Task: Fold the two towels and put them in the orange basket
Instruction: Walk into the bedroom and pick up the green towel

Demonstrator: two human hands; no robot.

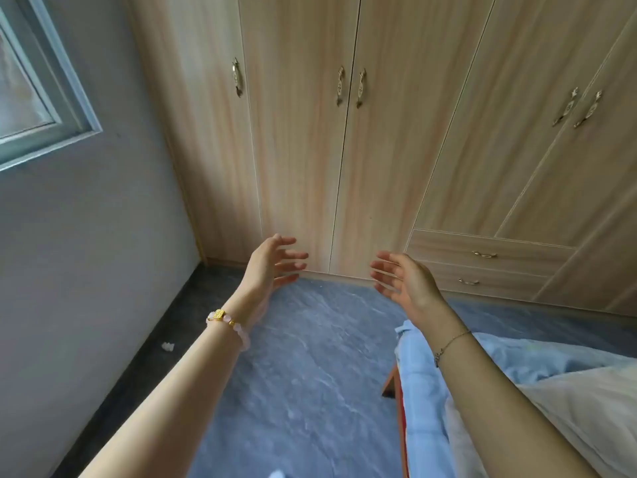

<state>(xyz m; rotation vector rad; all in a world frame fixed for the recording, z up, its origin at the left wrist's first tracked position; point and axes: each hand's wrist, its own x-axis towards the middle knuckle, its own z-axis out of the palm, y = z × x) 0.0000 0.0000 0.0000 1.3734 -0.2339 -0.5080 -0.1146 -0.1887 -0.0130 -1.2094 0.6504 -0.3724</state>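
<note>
Both my arms reach forward over the floor, palms facing each other. My left hand [272,263] is held up with fingers spread and holds nothing. My right hand [403,277] mirrors it, fingers loosely spread and empty. No towel and no orange basket is plainly in view. At the lower right lies light blue bedding [420,381] with a white cloth [565,408] on top of it, under my right forearm.
A tall wooden wardrobe [310,150] with metal handles and two drawers [482,267] fills the wall ahead. A grey wall with a window [31,91] is on the left. The floor [303,357] is blue-grey marbled. An orange-red bed frame edge [393,384] shows below the bedding.
</note>
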